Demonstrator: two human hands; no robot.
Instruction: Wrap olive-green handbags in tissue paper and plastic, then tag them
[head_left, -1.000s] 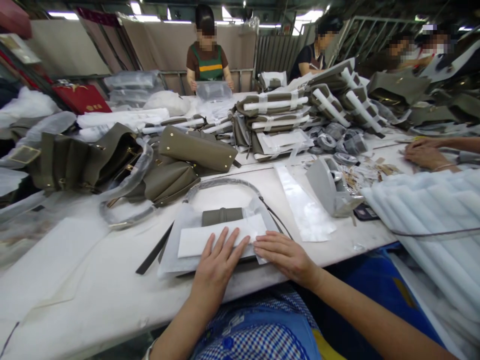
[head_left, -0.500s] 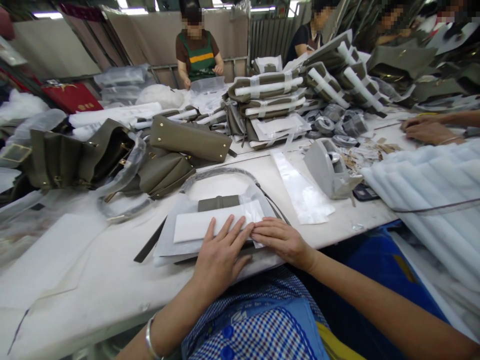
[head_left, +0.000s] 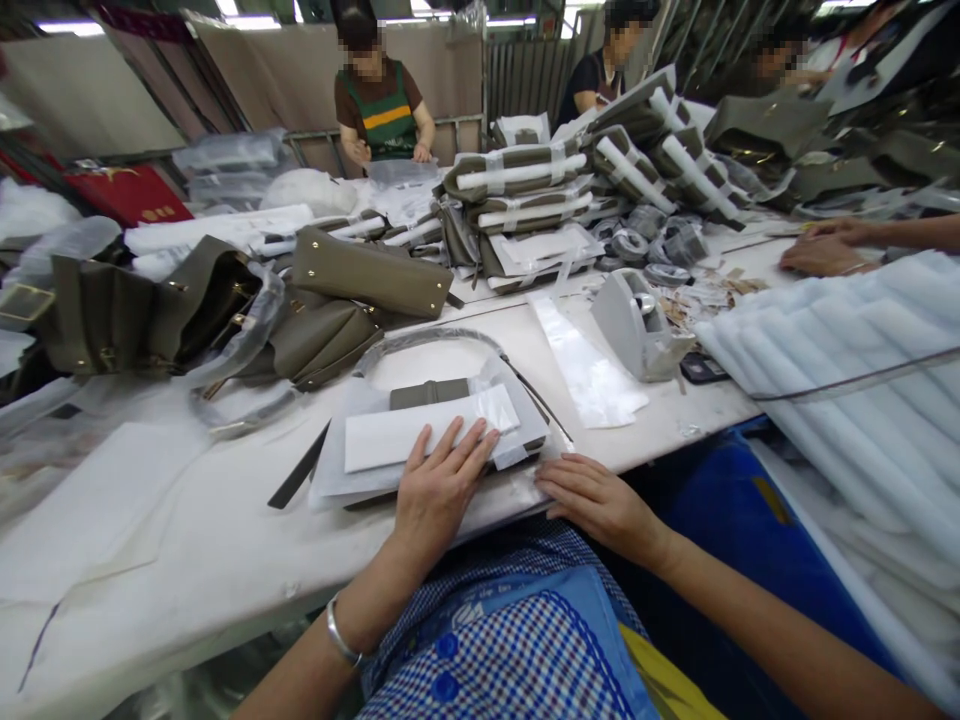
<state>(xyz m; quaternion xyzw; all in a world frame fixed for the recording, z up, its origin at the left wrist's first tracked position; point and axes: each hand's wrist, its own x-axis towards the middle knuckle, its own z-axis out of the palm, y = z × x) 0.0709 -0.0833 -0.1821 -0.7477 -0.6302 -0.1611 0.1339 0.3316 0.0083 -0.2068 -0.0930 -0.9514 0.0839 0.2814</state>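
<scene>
A flat olive handbag (head_left: 429, 394) lies in front of me, mostly covered by a translucent wrapping sheet (head_left: 330, 478). Across it sits a white foam strip (head_left: 386, 440), with clear tape at its right end. My left hand (head_left: 442, 485) rests flat on the strip and the near side of the bag, fingers spread. My right hand (head_left: 604, 505) is at the table's front edge, just right of the bag, its fingers stretched out and touching the edge area. Whether a bit of film lies under those fingertips is unclear. The bag's wrapped handle (head_left: 442, 335) arches behind it.
A grey tape dispenser (head_left: 630, 325) stands right of a white plastic sheet (head_left: 585, 370). Olive bags (head_left: 371, 270) lie at back left, with stacked wrapped bags (head_left: 525, 170) behind. Foam sheets (head_left: 847, 330) fill the right side. A co-worker's hands (head_left: 825, 245) rest on the table beyond.
My right hand has moved off the right end of the foam strip, towards me and to the right. The left hand stays on the strip. A tape flap now shows at the bag's near right side.
</scene>
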